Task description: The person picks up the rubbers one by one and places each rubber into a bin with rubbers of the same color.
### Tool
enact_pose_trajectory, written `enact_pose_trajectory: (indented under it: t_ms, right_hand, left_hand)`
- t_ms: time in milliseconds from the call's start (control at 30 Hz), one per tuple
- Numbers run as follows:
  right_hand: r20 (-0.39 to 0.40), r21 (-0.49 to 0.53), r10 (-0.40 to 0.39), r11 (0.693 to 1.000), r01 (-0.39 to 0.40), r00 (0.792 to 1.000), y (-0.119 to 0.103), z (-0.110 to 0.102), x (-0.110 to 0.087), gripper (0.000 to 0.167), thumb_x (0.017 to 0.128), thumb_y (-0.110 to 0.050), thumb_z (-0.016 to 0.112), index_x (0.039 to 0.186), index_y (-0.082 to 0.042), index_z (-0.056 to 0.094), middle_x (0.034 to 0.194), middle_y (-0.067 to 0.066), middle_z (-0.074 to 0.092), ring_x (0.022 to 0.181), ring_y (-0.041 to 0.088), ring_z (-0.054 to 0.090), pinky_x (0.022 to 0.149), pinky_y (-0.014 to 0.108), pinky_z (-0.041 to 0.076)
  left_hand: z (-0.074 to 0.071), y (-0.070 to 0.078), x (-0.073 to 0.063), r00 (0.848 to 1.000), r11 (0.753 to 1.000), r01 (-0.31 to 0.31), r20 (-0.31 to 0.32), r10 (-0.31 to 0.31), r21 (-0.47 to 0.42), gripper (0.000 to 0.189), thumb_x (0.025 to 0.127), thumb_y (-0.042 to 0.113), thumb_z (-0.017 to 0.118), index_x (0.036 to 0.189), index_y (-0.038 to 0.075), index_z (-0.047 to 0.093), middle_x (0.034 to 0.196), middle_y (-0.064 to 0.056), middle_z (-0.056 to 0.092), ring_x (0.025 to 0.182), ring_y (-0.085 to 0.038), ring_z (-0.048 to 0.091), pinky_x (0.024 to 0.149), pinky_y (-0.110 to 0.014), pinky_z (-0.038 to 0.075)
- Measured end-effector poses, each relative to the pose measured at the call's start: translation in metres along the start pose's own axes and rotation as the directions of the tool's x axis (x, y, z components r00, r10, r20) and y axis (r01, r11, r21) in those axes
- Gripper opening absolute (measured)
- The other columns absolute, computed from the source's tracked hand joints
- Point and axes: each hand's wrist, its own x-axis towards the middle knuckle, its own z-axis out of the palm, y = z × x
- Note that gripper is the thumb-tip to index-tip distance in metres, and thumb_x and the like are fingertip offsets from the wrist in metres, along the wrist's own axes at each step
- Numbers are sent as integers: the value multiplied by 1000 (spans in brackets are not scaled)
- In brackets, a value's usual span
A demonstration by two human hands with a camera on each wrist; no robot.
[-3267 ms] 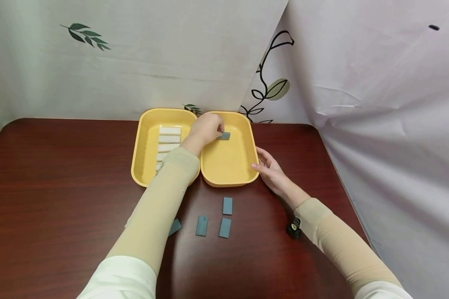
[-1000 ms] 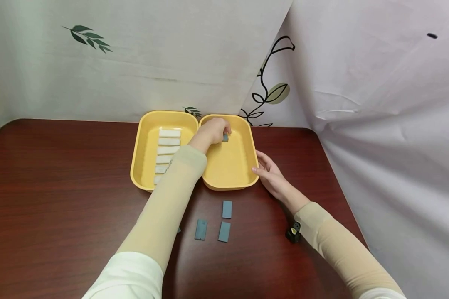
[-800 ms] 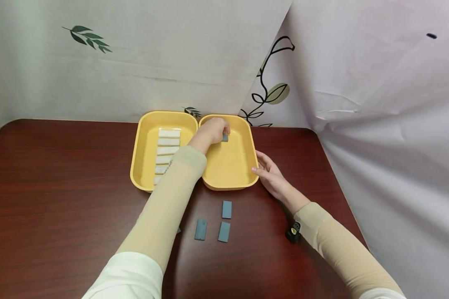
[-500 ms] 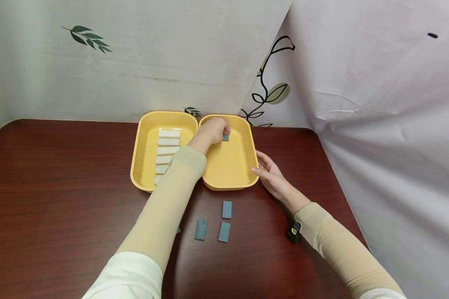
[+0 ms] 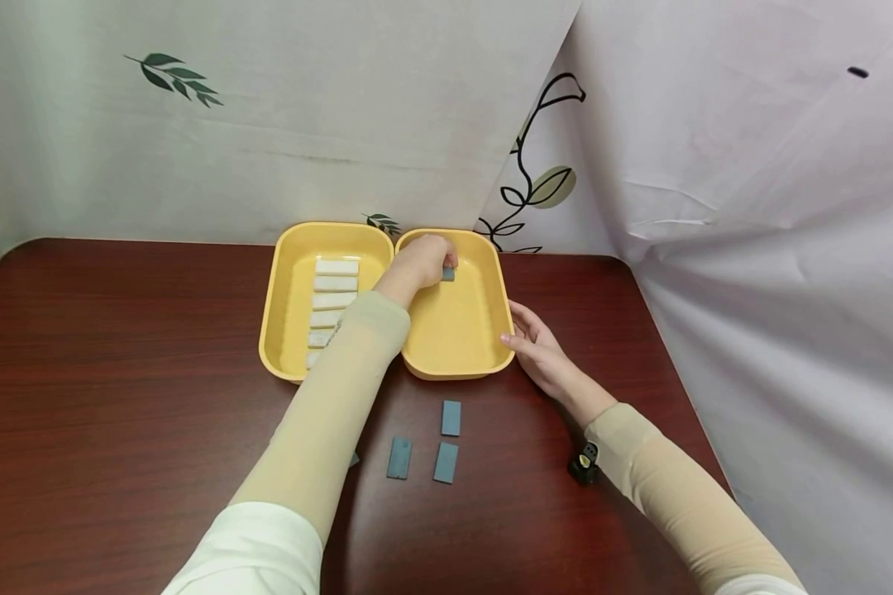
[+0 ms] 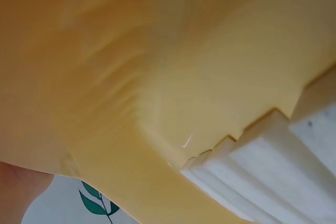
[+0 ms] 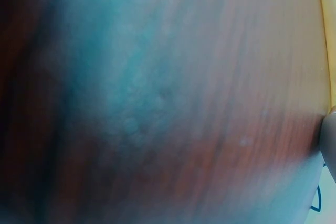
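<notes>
In the head view my left hand (image 5: 422, 260) is inside the right yellow tray (image 5: 457, 373). Its curled fingers hold a small blue-grey rectangular tile (image 5: 448, 274) near the tray's floor at the back; most of that tile is hidden by the hand. My right hand (image 5: 542, 351) grips the same tray's right side, thumb on the rim and fingers outside the wall. On the table in front lie blue-grey tiles: one (image 5: 451, 418) nearest the tray, another (image 5: 446, 463) below it, a third (image 5: 398, 458) to their left. The corner of a further tile (image 5: 354, 459) shows beside my left forearm.
The left yellow tray (image 5: 269, 330) touches the right one and holds a column of several white blocks (image 5: 336, 283), partly covered by my left sleeve. A small black object (image 5: 584, 464) sits by my right wrist. A printed curtain (image 5: 268, 124) hangs behind the table (image 5: 119, 372).
Compared with 3.3 seconds ago, my left hand and its tile have shifted slightly right inside the tray, and the forearm covers more of the leftmost tile. Over the last second almost nothing has moved.
</notes>
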Motion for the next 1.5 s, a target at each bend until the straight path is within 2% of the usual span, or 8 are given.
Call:
enact_pose_trajectory:
  t_ms: [133, 333, 533, 667, 833, 1200, 1400, 1500]
  right_hand:
    - [2, -5, -2, 1000, 2, 1000, 0, 0, 0, 74, 98, 13, 45, 165, 6, 17, 172, 27, 20, 133, 3, 51, 104, 15, 48]
    - [0, -3, -2, 1000, 2, 1000, -1, 1, 1, 73, 98, 13, 45, 165, 6, 18, 169, 23, 26, 132, 3, 52, 104, 15, 49]
    - [-5, -17, -4, 1000, 4, 1000, 0, 0, 0, 72, 98, 13, 45, 165, 6, 19, 168, 23, 27, 130, 1, 54, 104, 15, 49]
    - [-7, -19, -1, 1000, 1, 1000, -1, 0, 0, 72, 99, 13, 45, 165, 6, 18, 171, 26, 23, 130, 0, 54, 104, 15, 49]
    - [-9, -19, 1, 1000, -2, 1000, -1, 0, -1, 72, 99, 13, 45, 165, 6, 18, 171, 27, 21, 130, 0, 54, 104, 15, 50]
    - [-18, -8, 13, 1000, -13, 1000, 0, 1, -3, 71, 100, 12, 47, 165, 5, 21, 167, 21, 30, 133, 5, 54, 105, 16, 50]
    - [-12, -18, 20, 1000, -20, 1000, -1, 2, -2, 71, 100, 11, 47, 166, 3, 21, 171, 24, 25, 133, 5, 53, 104, 16, 51]
    - [-8, -24, 20, 999, -21, 1000, -1, 3, -1, 71, 101, 11, 48, 166, 3, 21, 171, 24, 24, 133, 3, 53, 104, 15, 51]
  left_hand:
    - [-1, 0, -2, 1000, 1000, -6, -14, 6, -11, 32, 101, -8, 56, 119, 10, 76, 125, -7, 71, 116, -24, 61, 109, -38, 49]
    - [-2, -1, -3, 997, 998, -62, -37, 62, -18, 34, 96, -7, 62, 124, 7, 74, 126, -11, 71, 119, -26, 64, 111, -39, 50]
    - [-6, 3, -2, 994, 995, -102, -46, 101, -13, 33, 96, -2, 67, 127, 7, 73, 130, -12, 70, 124, -27, 64, 111, -41, 50]
    - [-14, 9, -5, 991, 992, -128, -47, 127, -20, 36, 95, -3, 65, 130, 8, 72, 132, -12, 70, 124, -28, 63, 109, -42, 51]
    - [-29, 20, -13, 980, 980, -198, -39, 197, -9, 33, 97, 1, 70, 130, 5, 72, 132, -14, 71, 124, -31, 64, 109, -42, 51]
    - [-56, 34, -46, 962, 962, -274, -28, 273, -18, 34, 97, 4, 74, 130, 4, 72, 132, -13, 71, 123, -31, 65, 108, -42, 52]
    - [-62, 29, -71, 935, 937, -348, -83, 344, -30, 32, 93, 4, 76, 124, 3, 73, 127, -14, 73, 116, -32, 69, 104, -43, 54]
    - [-64, 26, -84, 928, 932, -362, -107, 356, -34, 28, 94, 7, 77, 122, 5, 75, 124, -13, 74, 113, -31, 70, 102, -43, 55]
